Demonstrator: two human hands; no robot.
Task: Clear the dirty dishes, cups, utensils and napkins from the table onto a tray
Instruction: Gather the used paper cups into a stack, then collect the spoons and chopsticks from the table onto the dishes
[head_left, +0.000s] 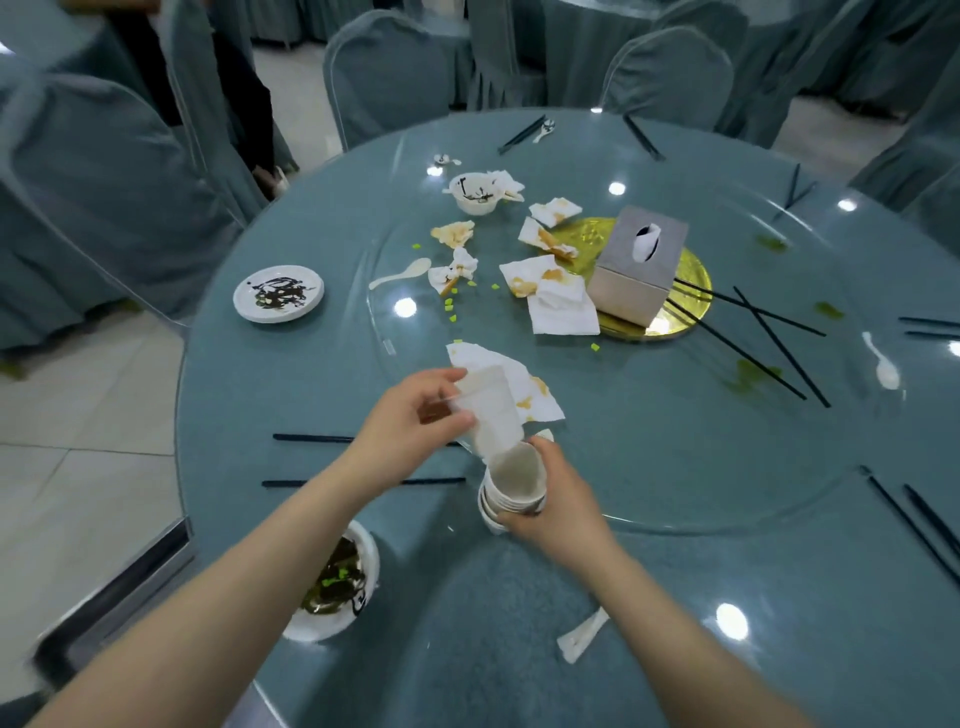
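Note:
My left hand (415, 415) grips a white paper cup (491, 410), tilted with its base touching the mouth of a stack of paper cups (511, 486). My right hand (558, 501) holds that stack from the right, just above the round table (675, 597). A stained napkin (524, 387) lies behind the cups. A dirty plate (278, 293) sits at the left and a dirty bowl (472, 195) further back. Another dirty plate (337, 587) shows under my left forearm. Black chopsticks (306, 438) lie near my left wrist. No tray is in view.
Several soiled napkins (561, 301) and a white spoon (400, 274) lie on the glass turntable (779, 488) beside a tissue box (636, 267) on a gold disc. More chopsticks (753, 338) and spoons (883, 366) are scattered right. Covered chairs (387, 78) ring the table.

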